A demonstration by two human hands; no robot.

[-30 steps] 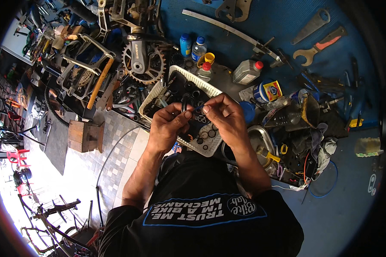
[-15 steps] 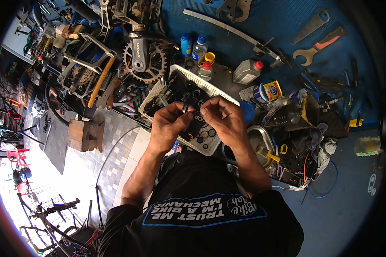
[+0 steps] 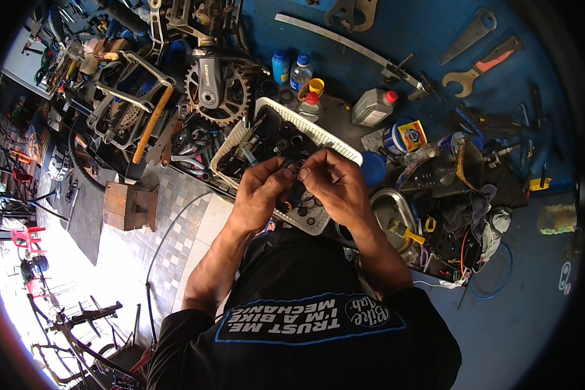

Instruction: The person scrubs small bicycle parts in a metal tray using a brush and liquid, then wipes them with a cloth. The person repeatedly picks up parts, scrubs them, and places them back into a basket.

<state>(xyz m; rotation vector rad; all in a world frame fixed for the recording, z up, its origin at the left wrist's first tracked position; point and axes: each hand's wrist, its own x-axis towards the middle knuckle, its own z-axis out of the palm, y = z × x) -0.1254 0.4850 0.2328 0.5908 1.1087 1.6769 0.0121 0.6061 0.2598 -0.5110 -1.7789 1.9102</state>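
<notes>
Over a cream plastic basket (image 3: 313, 127), my two hands meet at a small dark ring (image 3: 292, 162). My left hand (image 3: 260, 192) pinches the ring between thumb and fingers. From the other side my right hand (image 3: 337, 185) is closed, its thumb and fingertips against the ring's edge. The ring's exact kind is too small and dark to make out. Inside the basket, beneath and around my hands, lie several black rings, small round parts and a dark tool.
A crank with a chainring (image 3: 209, 91) stands behind the basket's left side. Bottles, a grey jug (image 3: 374, 107) and a blue tub (image 3: 400, 140) sit farther back. On the right are a metal bowl (image 3: 391, 211) and rags (image 3: 469, 211). A wooden stool (image 3: 130, 205) stands at left.
The dark ring has tilted, showing less upright than before. My right fingertips have moved in closer to it and to my left thumb.
</notes>
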